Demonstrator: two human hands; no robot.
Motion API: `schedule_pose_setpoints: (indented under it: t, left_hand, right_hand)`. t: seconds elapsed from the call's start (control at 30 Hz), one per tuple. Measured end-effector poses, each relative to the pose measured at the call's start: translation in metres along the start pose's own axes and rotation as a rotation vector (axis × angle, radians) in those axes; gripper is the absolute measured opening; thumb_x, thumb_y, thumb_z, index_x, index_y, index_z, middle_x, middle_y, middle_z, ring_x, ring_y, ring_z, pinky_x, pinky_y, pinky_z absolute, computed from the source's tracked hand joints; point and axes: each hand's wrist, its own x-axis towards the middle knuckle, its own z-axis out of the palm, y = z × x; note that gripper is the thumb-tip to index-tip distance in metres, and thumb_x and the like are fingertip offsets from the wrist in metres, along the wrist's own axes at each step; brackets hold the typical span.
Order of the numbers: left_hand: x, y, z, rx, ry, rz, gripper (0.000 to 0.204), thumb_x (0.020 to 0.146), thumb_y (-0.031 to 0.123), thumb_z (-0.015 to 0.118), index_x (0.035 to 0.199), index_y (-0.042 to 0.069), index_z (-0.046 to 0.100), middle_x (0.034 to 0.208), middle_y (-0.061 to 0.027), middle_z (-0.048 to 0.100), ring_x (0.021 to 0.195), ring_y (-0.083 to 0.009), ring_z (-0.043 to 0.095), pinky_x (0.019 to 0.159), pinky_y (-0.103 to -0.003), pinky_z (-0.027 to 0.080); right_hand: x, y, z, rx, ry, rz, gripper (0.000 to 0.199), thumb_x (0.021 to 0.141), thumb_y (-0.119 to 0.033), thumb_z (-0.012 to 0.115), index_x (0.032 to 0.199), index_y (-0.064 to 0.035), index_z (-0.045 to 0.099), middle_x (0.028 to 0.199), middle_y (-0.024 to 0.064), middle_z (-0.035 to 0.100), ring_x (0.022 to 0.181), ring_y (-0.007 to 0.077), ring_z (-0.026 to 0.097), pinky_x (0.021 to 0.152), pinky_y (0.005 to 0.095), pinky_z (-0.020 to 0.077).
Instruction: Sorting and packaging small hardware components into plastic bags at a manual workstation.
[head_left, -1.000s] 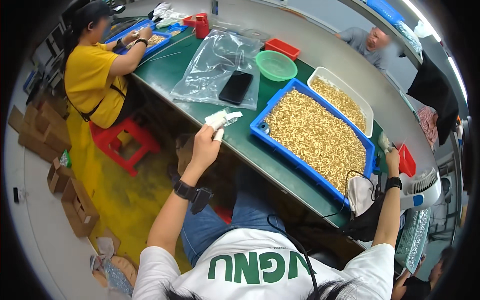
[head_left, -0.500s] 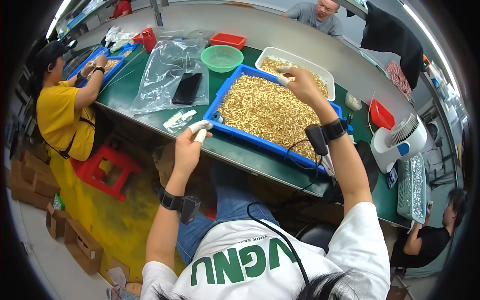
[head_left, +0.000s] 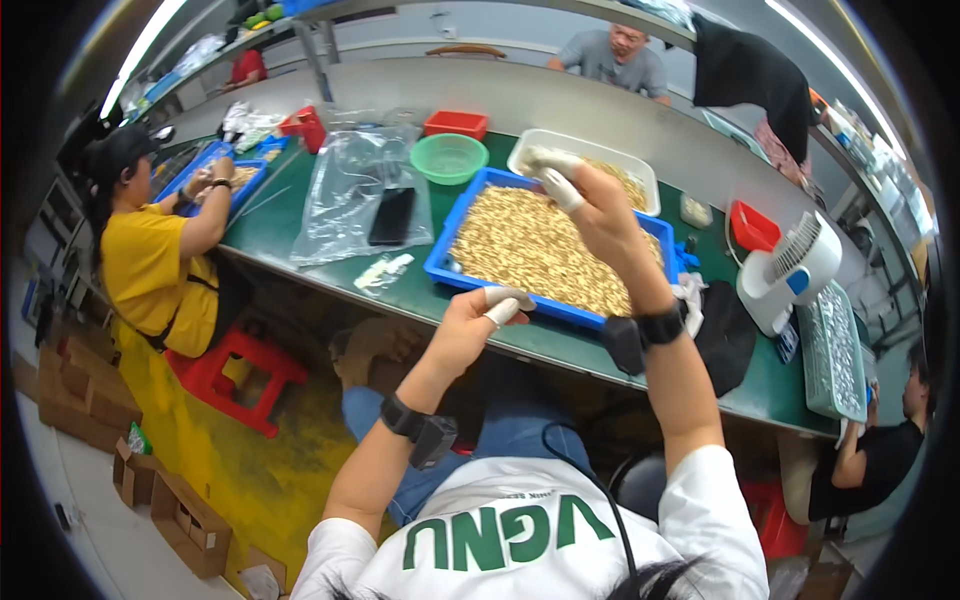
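White finger cots cover the thumb and a fingertip on each hand. My left hand (head_left: 466, 328) is closed in a pinch at the front edge of a blue tray (head_left: 545, 303); whatever is between the fingertips is too small to make out. My right hand (head_left: 603, 212) is above the far part of that tray, near a white tray (head_left: 648, 178). Its fingers are bent together, with blurred tips, and I cannot make out anything in them. Many small gold-coloured metal pieces (head_left: 530, 240) fill the blue tray. Similar pieces (head_left: 630, 182) lie in the white one.
Left of the blue tray lie a black phone (head_left: 392, 216), a clear plastic bag (head_left: 335, 215) and a green bowl (head_left: 449, 160). To the right stand a white fan (head_left: 790, 270) and a pale green basket (head_left: 834, 350) of silvery pieces. A person in yellow (head_left: 150, 250) works at the left.
The view has shifted. My left hand has moved right along the blue tray's front edge, from its left corner. My right hand stays over the tray's far side, its fingertips now more blurred.
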Motion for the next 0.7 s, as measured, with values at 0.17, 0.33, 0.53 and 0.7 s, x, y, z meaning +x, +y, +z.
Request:
schedule_pose_setpoints:
  t: [0.17,0.33,0.53,0.7]
  left_hand:
    - [-0.018,0.020,-0.016,-0.638,0.038,-0.025,0.026,0.093,0.027,0.050,0.094,0.005,0.063,0.083,-0.0059,0.062,0.076,-0.0167,0.059,0.082,-0.035,0.046]
    - [-0.052,0.097,-0.021,-0.872,-0.454,0.551,0.045,0.092,0.040,0.047,0.062,0.008,0.057,0.051,-0.0024,0.047,0.046,-0.0153,0.043,0.074,-0.044,0.043]
    - [-0.086,0.184,0.008,-0.682,-0.676,0.916,0.054,0.096,0.031,0.043,0.051,0.001,0.046,0.048,-0.0067,0.043,0.039,-0.0145,0.041,0.061,-0.040,0.047]
    - [-0.102,0.179,0.010,-0.709,-0.675,0.811,0.050,0.096,0.024,0.044,0.054,-0.002,0.050,0.049,-0.0087,0.044,0.040,-0.0165,0.042,0.058,-0.041,0.051]
  right_hand:
    - [-0.050,-0.012,-0.006,-0.167,-0.195,0.042,0.024,0.090,-0.013,0.054,0.109,0.0007,0.059,0.092,0.0070,0.066,0.084,0.0129,0.062,0.073,0.0256,0.0481]
    - [-0.075,-0.052,-0.017,-0.128,-0.301,-0.054,0.022,0.088,-0.014,0.056,0.102,0.0012,0.060,0.082,0.0091,0.066,0.074,0.0190,0.064,0.068,0.0269,0.0491]
    - [-0.086,-0.043,-0.027,-0.257,-0.356,0.001,0.020,0.087,-0.014,0.057,0.098,0.0015,0.061,0.081,0.0093,0.066,0.073,0.0199,0.064,0.067,0.0280,0.0485]
    - [-0.082,-0.036,-0.017,-0.327,-0.440,-0.051,0.019,0.085,-0.012,0.058,0.098,0.0009,0.061,0.083,0.0096,0.066,0.074,0.0221,0.063,0.067,0.0296,0.0482]
